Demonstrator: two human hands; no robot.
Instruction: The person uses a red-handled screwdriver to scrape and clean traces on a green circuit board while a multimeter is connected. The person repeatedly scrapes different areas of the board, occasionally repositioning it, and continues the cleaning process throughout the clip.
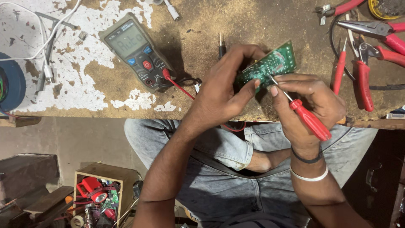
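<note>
Green circuit board (pixel 270 65) is being held up off the desk (pixel 84 84) by the left hand (pixel 223 90), whose grip is closing narrowly around the board's lower left end, thumb on the near face and fingers curled behind. The right hand (pixel 310 103) is pinching a red-handled screwdriver (pixel 301 110) between thumb and fingers, and its metal tip is touching the board's near edge, just beside the left thumb. The step in hand looks like working the tip at one spot on the board; any further move is calling for a steady left hold and light pressure, since the board is tilting in mid-air with nothing beneath it. A multimeter (pixel 135 50) is lying on the desk well to the left, its red lead (pixel 179 86) trailing toward the hands. Red-handled pliers (pixel 363 80) are resting to the right, apart from both hands.
</note>
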